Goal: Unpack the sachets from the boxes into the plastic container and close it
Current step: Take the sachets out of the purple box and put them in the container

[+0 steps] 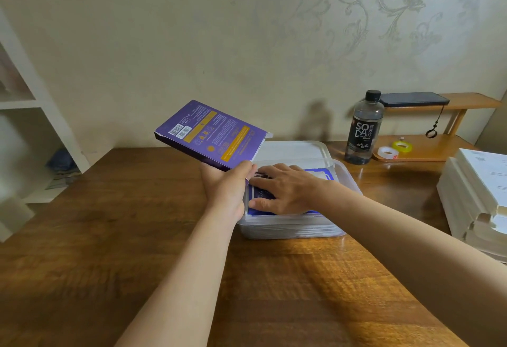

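A clear plastic container (290, 230) stands open on the wooden table, filled with blue and white sachets (318, 175). My right hand (282, 190) lies flat on top of the sachets, fingers spread and straight. My left hand (227, 185) grips the lower corner of a flat purple box (211, 134) and holds it tilted above the container's left edge. The box's right end flap is open. The container's clear lid (293, 150) lies just behind the container.
A dark soda bottle (363, 130) stands behind and to the right, beside a low wooden shelf (439, 149) with tape rolls (388, 152) and a phone (414, 99). A stack of white boxes (477, 198) sits at the right edge. White shelving (33, 105) is at the left.
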A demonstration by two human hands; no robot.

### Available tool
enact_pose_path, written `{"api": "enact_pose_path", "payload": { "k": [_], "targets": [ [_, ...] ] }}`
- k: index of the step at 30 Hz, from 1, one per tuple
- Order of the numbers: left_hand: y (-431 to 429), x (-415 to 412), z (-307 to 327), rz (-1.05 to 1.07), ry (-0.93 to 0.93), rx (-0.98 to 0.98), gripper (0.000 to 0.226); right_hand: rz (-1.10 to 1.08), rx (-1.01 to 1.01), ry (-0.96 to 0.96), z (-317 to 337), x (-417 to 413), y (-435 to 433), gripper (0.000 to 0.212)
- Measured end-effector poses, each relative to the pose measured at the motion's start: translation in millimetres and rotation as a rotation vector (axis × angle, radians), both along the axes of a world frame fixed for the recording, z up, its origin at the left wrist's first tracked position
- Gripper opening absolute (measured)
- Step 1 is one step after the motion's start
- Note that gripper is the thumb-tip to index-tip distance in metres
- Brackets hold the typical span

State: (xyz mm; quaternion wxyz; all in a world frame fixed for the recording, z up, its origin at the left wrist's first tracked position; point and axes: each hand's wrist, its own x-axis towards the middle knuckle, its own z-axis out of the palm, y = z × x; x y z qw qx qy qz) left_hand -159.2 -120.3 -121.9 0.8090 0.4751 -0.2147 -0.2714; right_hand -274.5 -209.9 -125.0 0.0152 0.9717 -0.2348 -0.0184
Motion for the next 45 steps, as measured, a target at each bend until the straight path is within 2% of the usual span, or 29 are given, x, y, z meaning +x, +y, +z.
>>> {"api": "enact_pose_path", "payload": {
  "k": [7,10,12,15,20,24,26,28,30,32,33,35,38,41,45],
  "targets": [
    [-1,1,0,-0.011,-0.007,0.004,0.054,-0.029,0.009,-0.001,-8,1,-1,0.076],
    [0,2,-1,-0.013,-0.026,0.007,0.056,-0.030,0.036,-0.064,-5,-5,-3,0.084],
    [1,2,-1,-0.010,-0.038,0.021,0.055,-0.064,0.051,-0.102,1,-17,-7,0.079],
    [1,1,-1,-0.012,-0.029,0.034,0.050,-0.102,0.066,-0.044,4,-34,-11,0.072],
    [0,3,-3,-0.007,0.006,0.056,0.048,-0.107,0.133,0.004,-7,-36,-19,0.084],
    [0,3,-4,-0.013,0.002,0.068,0.046,-0.108,0.141,0.025,-6,-36,-20,0.081],
    [0,3,-4,-0.023,0.002,0.058,0.044,-0.106,0.159,-0.034,-2,-37,-16,0.078],
    [-1,5,-2,-0.058,0.011,0.029,0.043,-0.152,0.206,-0.249,4,-35,-10,0.064],
    [-2,5,0,-0.112,0.017,0.005,0.041,-0.296,0.347,-0.613,9,-27,-2,0.046],
    [-3,4,1,-0.161,-0.027,0.003,0.039,-0.502,0.669,-0.968,14,-15,7,0.032],
    [-3,2,2,-0.175,-0.082,0.004,0.039,-0.569,0.869,-1.076,18,-9,11,0.027],
    [-5,-3,4,-0.190,-0.222,0.027,0.045,-0.607,1.212,-1.174,24,-2,19,0.021],
    [-4,-7,6,-0.208,-0.315,0.081,0.051,-0.600,1.474,-1.289,29,-2,25,0.017],
    [-2,-9,7,-0.182,-0.329,0.120,0.050,-0.629,1.583,-1.344,26,-7,24,0.012],
    [0,-9,9,-0.123,-0.175,0.097,0.043,-0.702,1.608,-1.336,22,-15,22,0.014]
  ]
}}
